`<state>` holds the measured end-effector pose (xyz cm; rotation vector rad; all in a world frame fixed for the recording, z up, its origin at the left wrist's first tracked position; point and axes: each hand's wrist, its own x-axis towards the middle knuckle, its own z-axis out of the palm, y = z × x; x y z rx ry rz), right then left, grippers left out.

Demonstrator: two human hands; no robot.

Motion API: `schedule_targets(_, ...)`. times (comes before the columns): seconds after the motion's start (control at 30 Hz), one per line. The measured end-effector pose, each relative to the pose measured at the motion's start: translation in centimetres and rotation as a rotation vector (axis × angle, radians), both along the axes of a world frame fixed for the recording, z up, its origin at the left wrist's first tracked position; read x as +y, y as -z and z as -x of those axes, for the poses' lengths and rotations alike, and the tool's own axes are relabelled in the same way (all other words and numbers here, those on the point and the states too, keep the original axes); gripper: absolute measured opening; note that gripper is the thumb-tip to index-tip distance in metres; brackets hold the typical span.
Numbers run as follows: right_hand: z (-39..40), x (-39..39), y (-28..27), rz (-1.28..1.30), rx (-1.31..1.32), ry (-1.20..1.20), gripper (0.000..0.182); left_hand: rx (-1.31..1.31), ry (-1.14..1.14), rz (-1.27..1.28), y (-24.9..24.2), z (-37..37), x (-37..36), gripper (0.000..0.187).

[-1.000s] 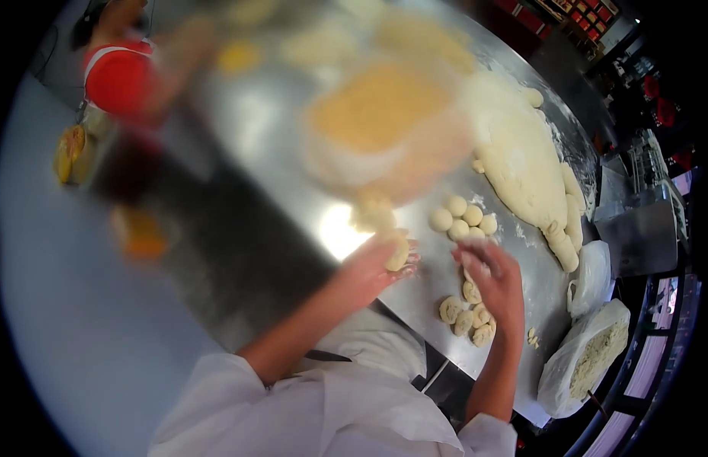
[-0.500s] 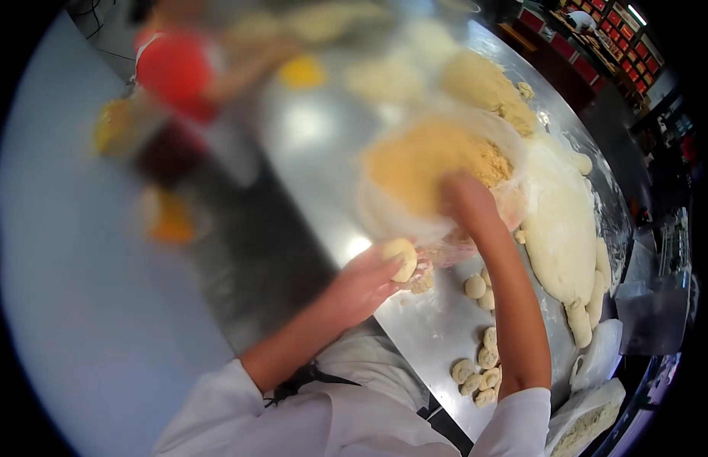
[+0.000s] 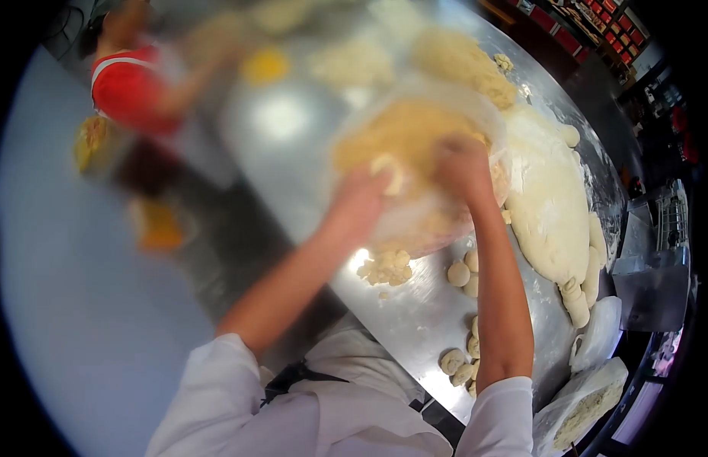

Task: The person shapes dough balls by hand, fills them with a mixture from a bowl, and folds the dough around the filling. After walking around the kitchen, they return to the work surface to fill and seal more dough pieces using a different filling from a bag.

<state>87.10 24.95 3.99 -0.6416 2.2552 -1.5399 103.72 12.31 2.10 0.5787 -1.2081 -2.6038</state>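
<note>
A wide, plastic-lined container of yellow crumbly filling (image 3: 415, 129) stands on the metal table. Over its near left side, my left hand (image 3: 363, 196) is closed on a pale piece of dough (image 3: 387, 174). My right hand (image 3: 462, 164) is in the filling on the right side, its fingers bent and blurred; whatever they hold is hidden. Just below the container lies a cluster of small dough bits (image 3: 386, 268). Round dough balls (image 3: 458, 274) sit left of my right forearm, and several shaped pieces (image 3: 451, 361) lie nearer the table's edge.
A large sheet of pale dough (image 3: 548, 198) covers the right of the metal table (image 3: 369, 308). Behind the container is a tan dough mound (image 3: 464, 65). Plastic bags (image 3: 597, 335) lie at the lower right. A person in red (image 3: 133, 91) is at the upper left.
My left hand has moved up and forward with the dough, from the table's edge to over the filling. My right hand stays in the filling. The view has shifted slightly.
</note>
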Motion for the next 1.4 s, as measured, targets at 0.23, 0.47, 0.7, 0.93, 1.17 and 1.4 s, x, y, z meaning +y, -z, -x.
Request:
schedule_targets(0.23, -1.4, 0.0, -1.1, 0.130, -0.057, 0.060, 0.011, 0.198, 0.064, 0.273, 3.7, 2.8, -1.0, 0.031)
schedule_targets(0.47, -4.9, 0.5, -0.6, 0.187, 0.113, -0.047, 0.014, 0.094, 0.025, -0.357, 0.9, 4.2, 0.5, 0.031)
schedule_targets(0.7, -6.3, 0.8, 0.3, 0.013, 0.313, -0.067, 0.021, -0.053, -0.060, -0.315, -1.0, 3.8, 2.1, 0.025)
schedule_targets(0.93, -6.5, 1.0, 2.0, 0.047, 0.692, -0.073, 0.024, 0.006, -0.059, -0.140, 2.3, 3.9, 2.2, 0.024)
schedule_targets(1.17, -7.5, -0.3, 3.0, 0.056, 0.587, -0.030, 0.025, 0.091, -0.131, -0.275, 1.9, 4.0, 2.9, 0.028)
schedule_targets(1.4, -8.2, 0.5, 1.2, 0.142, 0.239, 0.037, 0.017, 0.051, -0.106, -0.352, 1.1, 2.8, 2.7, 0.030)
